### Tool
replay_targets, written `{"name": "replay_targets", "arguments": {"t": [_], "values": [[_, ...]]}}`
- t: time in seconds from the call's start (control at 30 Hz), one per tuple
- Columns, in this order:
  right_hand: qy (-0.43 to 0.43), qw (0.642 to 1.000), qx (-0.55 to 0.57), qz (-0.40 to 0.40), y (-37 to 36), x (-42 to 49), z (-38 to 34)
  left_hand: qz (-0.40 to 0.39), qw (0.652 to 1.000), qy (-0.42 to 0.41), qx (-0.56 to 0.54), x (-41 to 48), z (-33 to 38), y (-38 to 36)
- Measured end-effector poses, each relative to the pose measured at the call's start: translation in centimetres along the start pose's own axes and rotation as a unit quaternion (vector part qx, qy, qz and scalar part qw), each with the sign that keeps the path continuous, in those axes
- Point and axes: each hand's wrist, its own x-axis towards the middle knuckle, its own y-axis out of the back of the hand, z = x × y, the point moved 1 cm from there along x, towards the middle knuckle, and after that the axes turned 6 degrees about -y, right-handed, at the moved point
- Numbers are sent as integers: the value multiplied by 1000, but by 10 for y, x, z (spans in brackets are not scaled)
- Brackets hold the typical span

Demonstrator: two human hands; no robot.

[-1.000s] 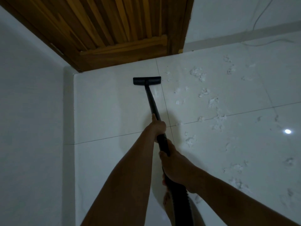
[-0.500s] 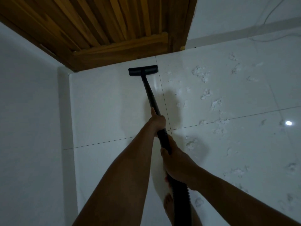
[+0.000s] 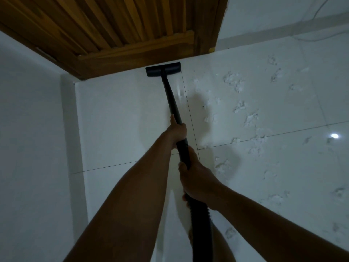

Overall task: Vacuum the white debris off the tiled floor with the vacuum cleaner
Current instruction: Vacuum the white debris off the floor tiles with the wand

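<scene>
- Left grip curls round the vacuum wand; right grip clasps it lower down.
- Floor head rests on the tiled floor just beside the wooden door; white debris lies scattered to its right.

Floor head pushed toward 12 o'clock. A second ago it sat mid-tile, well short of the wooden door. Half a second ago it was nearer. Now its far edge lies just beside the door's bottom rail. The strip of bare tiled floor between head and door has shrunk to almost none. Wand travelled with it. Left grip and right grip both carried toward 12 o'clock, arms reaching further out.
</scene>
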Motion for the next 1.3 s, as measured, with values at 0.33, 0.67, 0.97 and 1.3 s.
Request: {"name": "replay_targets", "arguments": {"t": [0.33, 0.67, 0.97, 1.3], "values": [[-12, 1000, -26, -3, -27, -23, 16, -30, 999, -7, -34, -22, -31, 2], [1, 991, -128, 26, -61, -78, 87, -55, 997, 5, -46, -83, -102, -30], [-34, 999, -37, -1, -80, -112, 171, -46, 998, 0, -31, -135, -163, -78], [3, 1000, -24, -3, -76, -136, 224, -45, 999, 0, -15, -165, -192, -116]]}}
